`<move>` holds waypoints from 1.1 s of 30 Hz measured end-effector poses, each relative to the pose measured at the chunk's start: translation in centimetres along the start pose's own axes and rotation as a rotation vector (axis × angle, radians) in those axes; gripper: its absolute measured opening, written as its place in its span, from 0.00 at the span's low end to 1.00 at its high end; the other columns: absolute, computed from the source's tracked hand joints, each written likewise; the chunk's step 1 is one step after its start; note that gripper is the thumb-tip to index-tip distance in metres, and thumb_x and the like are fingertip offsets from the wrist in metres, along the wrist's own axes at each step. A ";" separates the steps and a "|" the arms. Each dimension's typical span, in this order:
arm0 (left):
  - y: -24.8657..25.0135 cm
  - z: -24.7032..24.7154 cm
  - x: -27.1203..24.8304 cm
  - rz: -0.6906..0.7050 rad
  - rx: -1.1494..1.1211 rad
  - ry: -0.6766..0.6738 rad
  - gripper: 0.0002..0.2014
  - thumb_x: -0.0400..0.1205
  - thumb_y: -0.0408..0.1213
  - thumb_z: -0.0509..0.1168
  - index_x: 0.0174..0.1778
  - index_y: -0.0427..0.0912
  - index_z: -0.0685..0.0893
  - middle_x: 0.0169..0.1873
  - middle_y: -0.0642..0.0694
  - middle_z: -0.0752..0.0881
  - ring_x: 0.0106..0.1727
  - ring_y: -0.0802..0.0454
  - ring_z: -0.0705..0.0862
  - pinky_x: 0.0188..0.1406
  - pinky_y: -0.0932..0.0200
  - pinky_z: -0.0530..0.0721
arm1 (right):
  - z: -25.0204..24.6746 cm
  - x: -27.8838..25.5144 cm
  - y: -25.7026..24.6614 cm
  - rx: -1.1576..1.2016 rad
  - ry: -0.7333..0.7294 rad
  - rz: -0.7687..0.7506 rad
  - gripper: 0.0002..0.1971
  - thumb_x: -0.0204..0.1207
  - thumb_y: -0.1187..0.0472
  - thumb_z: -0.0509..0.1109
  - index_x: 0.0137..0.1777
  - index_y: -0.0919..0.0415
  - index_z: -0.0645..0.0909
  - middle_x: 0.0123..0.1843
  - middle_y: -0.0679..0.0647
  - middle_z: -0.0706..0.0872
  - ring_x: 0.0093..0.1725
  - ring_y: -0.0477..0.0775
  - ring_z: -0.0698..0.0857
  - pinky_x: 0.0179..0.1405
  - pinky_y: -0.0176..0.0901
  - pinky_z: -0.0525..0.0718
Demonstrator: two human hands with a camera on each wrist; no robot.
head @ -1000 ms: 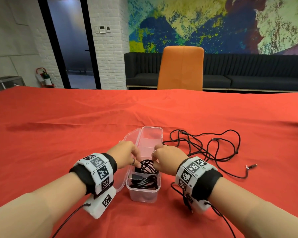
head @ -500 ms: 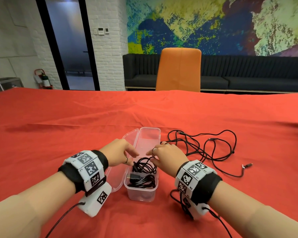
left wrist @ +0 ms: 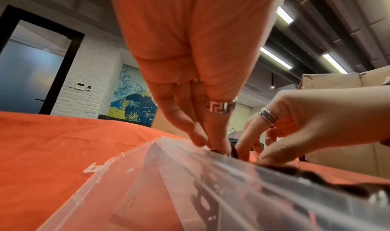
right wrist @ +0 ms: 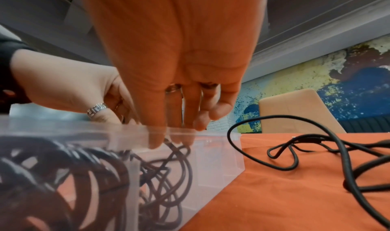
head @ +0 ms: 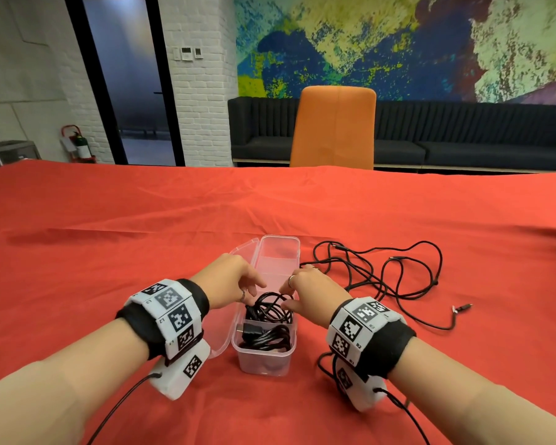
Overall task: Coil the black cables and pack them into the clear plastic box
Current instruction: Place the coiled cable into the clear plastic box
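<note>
Two coiled cables (head: 267, 322) already sit in the clear box (head: 264, 361), left hand (head: 228, 279) and right hand (head: 308, 295) pressing one down with straight fingers, nothing gripped; risk: coil springs out on release, loose cable (head: 382, 274) right still uncoiled

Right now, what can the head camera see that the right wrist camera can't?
Only the head view shows the whole loose cable with its plug end on the red cloth, and the wristbands. Only the right wrist view looks through the box wall at the right hand's fingers touching the coil. Both show the clear box, coiled cables and both hands.
</note>
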State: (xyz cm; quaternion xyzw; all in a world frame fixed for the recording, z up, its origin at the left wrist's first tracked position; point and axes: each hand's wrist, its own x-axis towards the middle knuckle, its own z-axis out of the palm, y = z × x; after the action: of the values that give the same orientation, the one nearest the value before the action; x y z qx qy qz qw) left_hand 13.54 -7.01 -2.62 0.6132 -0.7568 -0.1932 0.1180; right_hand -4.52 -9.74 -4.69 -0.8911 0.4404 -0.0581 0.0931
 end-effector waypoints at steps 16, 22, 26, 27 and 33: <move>1.0 0.1 -0.6 0.088 0.047 -0.045 0.20 0.68 0.14 0.58 0.45 0.37 0.87 0.37 0.40 0.90 0.31 0.61 0.86 0.36 0.71 0.82 | 0.0 -0.3 -0.9 -0.316 0.030 -0.122 0.17 0.82 0.46 0.55 0.64 0.47 0.80 0.57 0.55 0.85 0.63 0.59 0.77 0.55 0.49 0.71; 1.3 0.7 -0.1 0.077 0.129 -0.053 0.19 0.67 0.16 0.56 0.42 0.38 0.86 0.35 0.42 0.91 0.32 0.59 0.84 0.31 0.78 0.74 | 0.2 -0.5 -1.4 -0.382 -0.019 -0.126 0.16 0.82 0.50 0.58 0.59 0.55 0.83 0.56 0.56 0.85 0.65 0.61 0.75 0.57 0.52 0.70; 1.6 0.9 0.2 0.063 0.101 -0.054 0.18 0.67 0.16 0.55 0.40 0.38 0.86 0.34 0.41 0.91 0.26 0.70 0.80 0.38 0.72 0.81 | 0.0 0.0 -2.1 -0.442 -0.110 -0.110 0.15 0.82 0.52 0.59 0.60 0.57 0.82 0.60 0.55 0.83 0.70 0.61 0.71 0.61 0.54 0.68; 1.6 0.9 0.2 0.060 0.097 -0.056 0.18 0.67 0.16 0.55 0.40 0.37 0.86 0.33 0.40 0.91 0.25 0.71 0.80 0.40 0.69 0.82 | -0.1 0.1 -2.2 -0.452 -0.131 -0.107 0.15 0.82 0.52 0.58 0.60 0.57 0.81 0.61 0.55 0.83 0.71 0.61 0.70 0.62 0.55 0.68; 1.1 0.3 0.1 0.050 0.101 -0.116 0.16 0.70 0.18 0.65 0.50 0.39 0.87 0.38 0.40 0.91 0.28 0.70 0.81 0.34 0.77 0.77 | -0.6 -0.4 -1.6 -0.395 -0.107 -0.120 0.17 0.82 0.50 0.58 0.67 0.51 0.78 0.63 0.54 0.81 0.69 0.60 0.72 0.62 0.54 0.68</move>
State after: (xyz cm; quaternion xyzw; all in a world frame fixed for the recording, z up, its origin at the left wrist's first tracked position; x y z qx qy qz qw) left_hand 12.45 -6.82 -2.46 0.5870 -0.7863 -0.1867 0.0477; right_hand -3.61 -8.57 -3.75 -0.9184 0.3840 0.0711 -0.0638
